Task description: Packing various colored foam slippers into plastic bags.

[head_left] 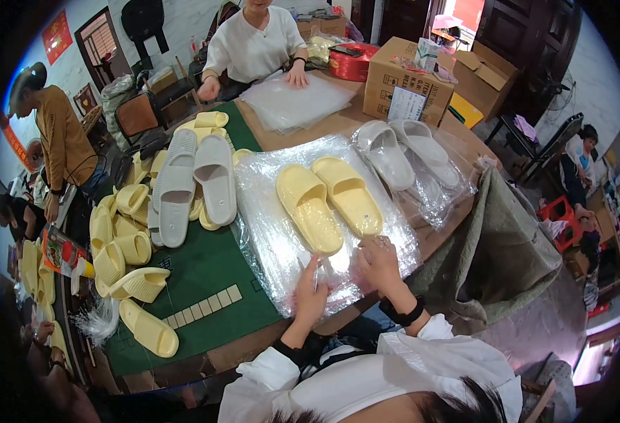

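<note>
Two yellow slippers (pixel 315 210) lay on clear plastic bags (pixel 264 271) by the table's (pixel 348 125) near edge | left hand (pixel 311 295) spread, index outstretched; right hand (pixel 379 262) touched one end, pinch unclear | risk: slick plastic might have slid, skewing the pair

Dark capital letters (pixel 433 90) on a cardboard box (pixel 405 74) at the far edge of the table (pixel 271 139), white label (pixel 406 103) on its side, print too small to read, gold characters on a red wall poster (pixel 57 38)
</note>
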A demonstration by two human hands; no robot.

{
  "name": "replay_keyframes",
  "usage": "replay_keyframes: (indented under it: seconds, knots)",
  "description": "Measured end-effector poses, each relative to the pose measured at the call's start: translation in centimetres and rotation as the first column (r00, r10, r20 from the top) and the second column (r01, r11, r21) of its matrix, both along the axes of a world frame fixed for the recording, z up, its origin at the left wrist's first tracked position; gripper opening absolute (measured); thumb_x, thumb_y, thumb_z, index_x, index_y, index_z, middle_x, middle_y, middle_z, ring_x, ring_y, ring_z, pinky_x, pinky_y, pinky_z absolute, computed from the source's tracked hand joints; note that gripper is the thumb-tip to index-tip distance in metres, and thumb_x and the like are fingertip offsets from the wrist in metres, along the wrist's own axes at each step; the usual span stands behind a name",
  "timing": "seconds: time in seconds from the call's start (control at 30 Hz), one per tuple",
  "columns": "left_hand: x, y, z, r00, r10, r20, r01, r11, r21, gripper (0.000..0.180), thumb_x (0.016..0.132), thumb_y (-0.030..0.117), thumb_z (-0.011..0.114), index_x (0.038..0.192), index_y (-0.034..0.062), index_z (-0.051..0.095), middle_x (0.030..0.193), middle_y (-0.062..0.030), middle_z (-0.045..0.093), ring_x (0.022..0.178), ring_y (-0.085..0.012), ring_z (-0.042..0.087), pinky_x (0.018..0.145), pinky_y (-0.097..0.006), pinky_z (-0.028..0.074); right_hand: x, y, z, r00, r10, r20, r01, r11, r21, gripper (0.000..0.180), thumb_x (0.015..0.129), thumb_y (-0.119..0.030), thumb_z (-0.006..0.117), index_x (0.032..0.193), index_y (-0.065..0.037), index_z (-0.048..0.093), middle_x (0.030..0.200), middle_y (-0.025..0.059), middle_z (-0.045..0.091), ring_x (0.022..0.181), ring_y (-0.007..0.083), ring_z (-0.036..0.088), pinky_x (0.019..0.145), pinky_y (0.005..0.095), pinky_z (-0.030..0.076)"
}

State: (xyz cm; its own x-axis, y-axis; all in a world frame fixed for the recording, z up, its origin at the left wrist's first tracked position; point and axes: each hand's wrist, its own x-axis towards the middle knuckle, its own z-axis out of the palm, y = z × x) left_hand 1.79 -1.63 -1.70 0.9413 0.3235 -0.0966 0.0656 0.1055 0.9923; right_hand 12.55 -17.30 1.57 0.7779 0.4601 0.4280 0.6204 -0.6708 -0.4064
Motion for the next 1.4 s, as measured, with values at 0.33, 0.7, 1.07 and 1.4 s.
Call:
replay_keyframes:
  seconds: [0.33,0.7,1.07,1.4]
  knots:
    - [0.0,-0.1,0.2,1.000,0.005,-0.002,-0.005,1.000,0.022,0.072,0.078,-0.018,0.040,0.143,0.0114,0.030,0.131,-0.0145,0.045,0.080,-0.0133,0.057,0.065,-0.023,0.050,-1.4,0.3,0.6,0.998,0.047,-0.034,-0.047,0.999,-0.007,0.025,0.082,-0.020,0.060,0.100,-0.003,0.059,0.099,0.0158,0.062,0.097,0.0348,0.056,0.081,0.0426,0.045]
    - [-0.2,-0.3,2.0,1.000,0.003,-0.030,-0.003,1.000,-0.002,0.068,0.084,-0.013,0.042,0.144,0.0148,0.029,0.134,-0.0128,0.045,0.075,-0.0114,0.058,0.064,-0.022,0.049,-4.5,-1.2,0.1,-0.251,0.472,-0.845,-0.535,0.660,0.527,0.045,0.098,-0.038,0.042,0.117,0.000,0.055,0.099,0.0066,0.064,0.082,0.0120,0.059,0.070,0.0268,0.050]
    - [-0.9,-2.1,7.7,0.999,-0.045,-0.003,0.044,0.987,-0.154,0.044,0.084,-0.011,0.047,0.126,0.0012,0.050,0.120,-0.0106,0.054,0.077,-0.0129,0.060,0.071,-0.022,0.049,-3.8,-1.4,1.8,0.005,0.833,-0.553,0.294,0.527,0.797,0.060,0.096,-0.049,0.036,0.135,-0.003,0.036,0.116,0.0136,0.058,0.096,0.0208,0.060,0.083,0.0366,0.049]
    - [-1.3,-2.9,7.0,0.959,-0.233,0.161,0.262,0.946,-0.191,0.047,0.089,-0.003,0.047,0.134,0.0041,0.037,0.123,-0.0099,0.049,0.087,-0.0152,0.059,0.076,-0.026,0.049,-1.2,-0.3,1.0,0.276,0.682,-0.677,0.609,0.421,0.672,0.028,0.083,-0.004,0.057,0.110,0.002,0.057,0.094,0.0119,0.064,0.079,0.0231,0.063,0.069,0.0335,0.052]
